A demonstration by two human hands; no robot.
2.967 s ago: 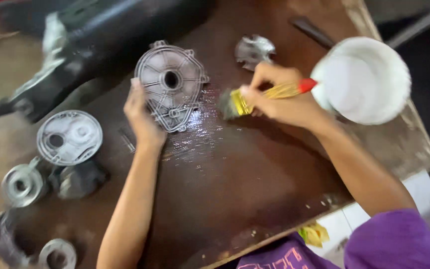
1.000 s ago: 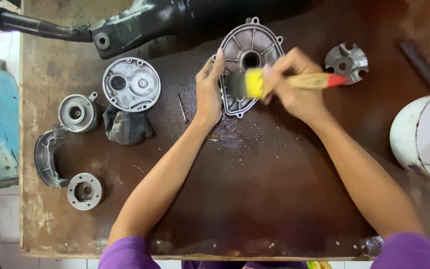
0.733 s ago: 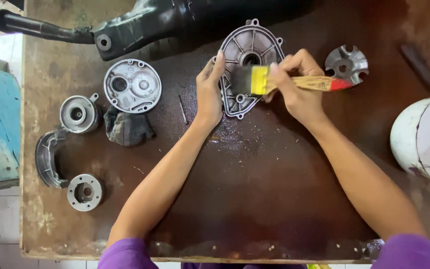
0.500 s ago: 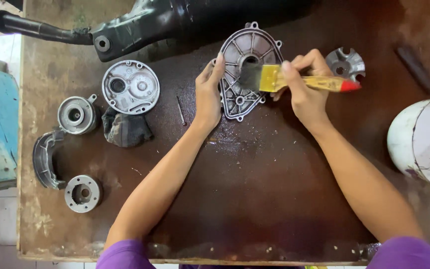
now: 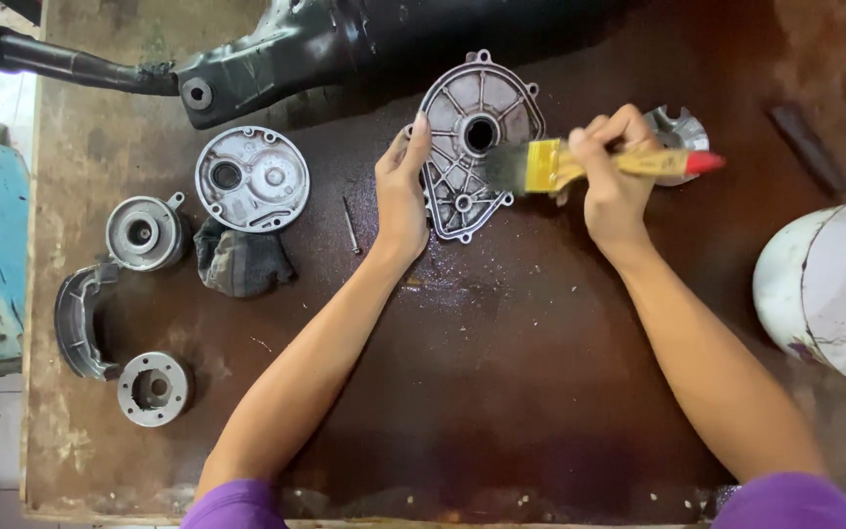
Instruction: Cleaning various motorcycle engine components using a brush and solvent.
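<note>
A grey cast metal engine cover point(image 5: 472, 108) with ribs and a round centre hole lies on the dark wet wooden table point(image 5: 501, 392). My left hand point(image 5: 401, 191) rests flat against its left edge and steadies it. My right hand point(image 5: 614, 176) grips a paintbrush point(image 5: 550, 165) with a yellow ferrule, wooden handle and red tip. Its dark bristles touch the cover's right side, just below the hole.
A small finned metal part point(image 5: 682, 127) sits behind my right hand. A white bucket point(image 5: 829, 289) stands at the right edge. Left of the cover lie a thin pin point(image 5: 350, 223), a round cover point(image 5: 252, 178), a dark rag point(image 5: 242, 260), a small housing point(image 5: 142, 233), a brake shoe point(image 5: 75, 318) and a hub point(image 5: 153, 388). A black frame part point(image 5: 345, 44) spans the far side.
The brush has swept from the cover's centre toward its right side, with my right hand moving right. My left hand has stayed on the cover's left edge.
</note>
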